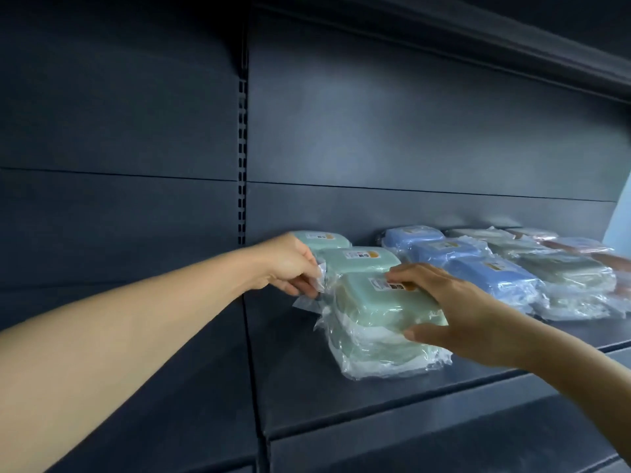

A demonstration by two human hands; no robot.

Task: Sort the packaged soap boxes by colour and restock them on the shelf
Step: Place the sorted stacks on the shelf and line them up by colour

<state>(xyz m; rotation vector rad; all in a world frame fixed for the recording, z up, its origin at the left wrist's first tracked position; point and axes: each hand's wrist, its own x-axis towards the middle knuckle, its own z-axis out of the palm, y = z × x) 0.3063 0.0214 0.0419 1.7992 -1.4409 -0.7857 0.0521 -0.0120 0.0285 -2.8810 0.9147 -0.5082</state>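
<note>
Plastic-wrapped soap boxes lie in rows on a dark shelf (307,387). The leftmost row is green: a front green box (372,312), a middle one (358,259) and a back one (319,238). My right hand (454,305) grips the front green box, fingers over its label and thumb against its right side. My left hand (286,264) pinches the loose wrapper at the left of the green row. To the right run a row of blue boxes (488,274), then pale grey-green boxes (563,271), then reddish boxes (611,259) at the edge.
The shelf's dark back panel (409,148) rises behind the boxes, with a slotted upright (242,158) left of the green row. An upper shelf (512,39) overhangs. Bare shelf surface lies in front of and left of the green boxes.
</note>
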